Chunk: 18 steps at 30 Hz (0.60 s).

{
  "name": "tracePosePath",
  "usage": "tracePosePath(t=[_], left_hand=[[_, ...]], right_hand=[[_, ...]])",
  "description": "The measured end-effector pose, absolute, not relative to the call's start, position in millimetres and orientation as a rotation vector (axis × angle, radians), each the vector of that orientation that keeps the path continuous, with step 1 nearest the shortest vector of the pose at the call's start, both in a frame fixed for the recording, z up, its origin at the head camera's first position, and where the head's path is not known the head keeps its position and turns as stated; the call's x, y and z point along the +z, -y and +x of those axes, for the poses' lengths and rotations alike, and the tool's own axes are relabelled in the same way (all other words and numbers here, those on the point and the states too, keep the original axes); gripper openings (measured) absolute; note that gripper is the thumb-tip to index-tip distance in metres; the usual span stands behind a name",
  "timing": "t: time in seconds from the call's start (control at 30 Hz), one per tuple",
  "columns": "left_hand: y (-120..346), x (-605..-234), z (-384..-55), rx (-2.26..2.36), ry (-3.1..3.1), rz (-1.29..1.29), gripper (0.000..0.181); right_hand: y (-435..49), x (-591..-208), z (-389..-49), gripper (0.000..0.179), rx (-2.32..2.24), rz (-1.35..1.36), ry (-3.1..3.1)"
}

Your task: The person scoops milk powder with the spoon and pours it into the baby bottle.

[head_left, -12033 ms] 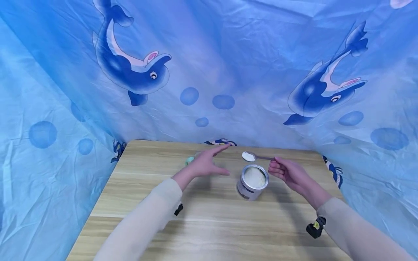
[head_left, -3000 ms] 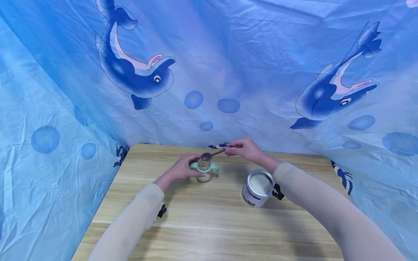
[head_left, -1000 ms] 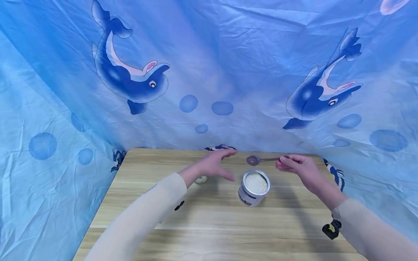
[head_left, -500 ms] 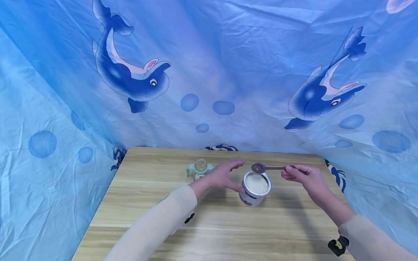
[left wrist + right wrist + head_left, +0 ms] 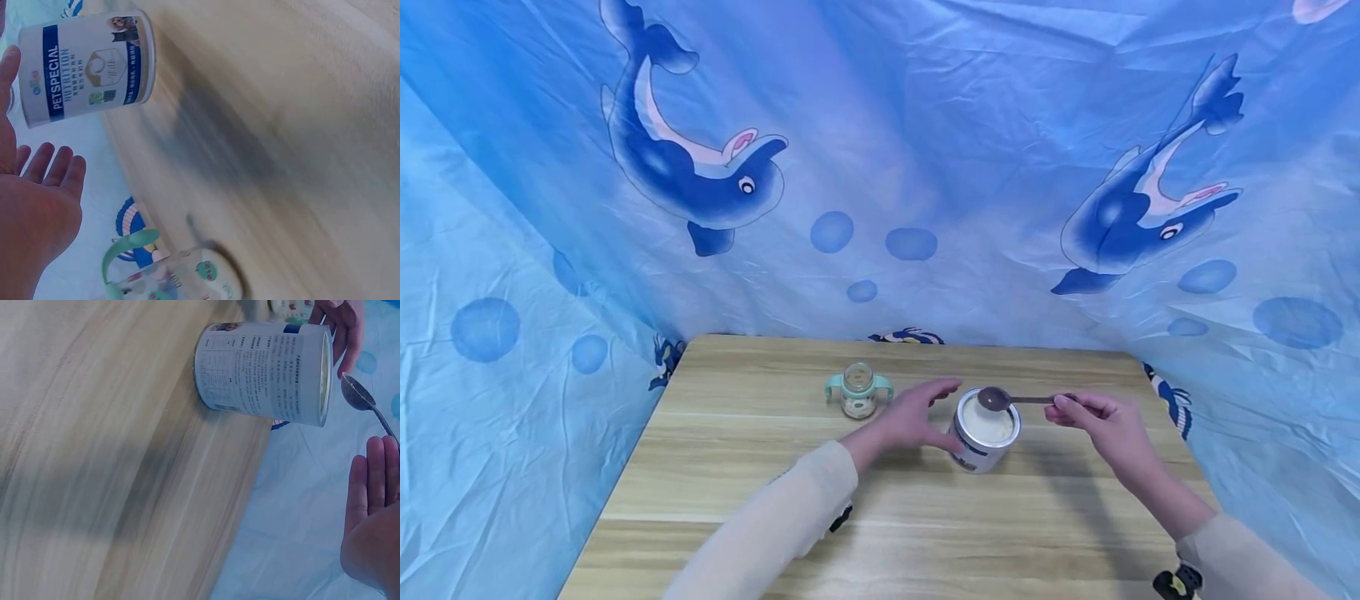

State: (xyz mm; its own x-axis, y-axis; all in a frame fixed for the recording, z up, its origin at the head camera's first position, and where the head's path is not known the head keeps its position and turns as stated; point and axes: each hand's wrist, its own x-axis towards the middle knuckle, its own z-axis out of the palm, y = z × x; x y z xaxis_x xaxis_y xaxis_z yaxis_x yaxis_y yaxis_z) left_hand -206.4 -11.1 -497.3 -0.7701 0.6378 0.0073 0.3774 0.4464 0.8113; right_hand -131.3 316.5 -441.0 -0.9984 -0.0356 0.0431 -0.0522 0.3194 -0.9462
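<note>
A metal-rimmed can labelled PETSPECIAL NUTRITION (image 5: 94,69) stands upright on the table, filled with pale powder (image 5: 988,427). My right hand (image 5: 1108,429) pinches the handle of a dark spoon (image 5: 994,399), whose bowl hangs above the can's mouth. In the right wrist view the spoon (image 5: 358,394) is just off the can's rim. My left hand (image 5: 910,418), fingers spread, curves round the can's left side; whether its thumb touches is unclear. A clear baby bottle (image 5: 858,402) with two mint-green handles stands behind the left wrist, uncapped.
The wooden table (image 5: 737,492) ends at a blue curtain (image 5: 865,167) printed with dolphins, which also hangs along both sides. Small black wrist cameras sit under both sleeves.
Three seconds ago my left hand held the bottle while the spoon was tipped over it. The left hand has since let go and moved right to the can; the spoon is back over the can.
</note>
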Motion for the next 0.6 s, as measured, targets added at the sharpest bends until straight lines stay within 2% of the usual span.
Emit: tracePosePath(t=[0.6], left_hand=[[-5.2, -525.3, -204.8, 1.385, -2.366, 0.881, 0.108]], right_hand=[[-314.9, -448.4, -117.6, 0.035, 1.652, 0.045, 2.592]])
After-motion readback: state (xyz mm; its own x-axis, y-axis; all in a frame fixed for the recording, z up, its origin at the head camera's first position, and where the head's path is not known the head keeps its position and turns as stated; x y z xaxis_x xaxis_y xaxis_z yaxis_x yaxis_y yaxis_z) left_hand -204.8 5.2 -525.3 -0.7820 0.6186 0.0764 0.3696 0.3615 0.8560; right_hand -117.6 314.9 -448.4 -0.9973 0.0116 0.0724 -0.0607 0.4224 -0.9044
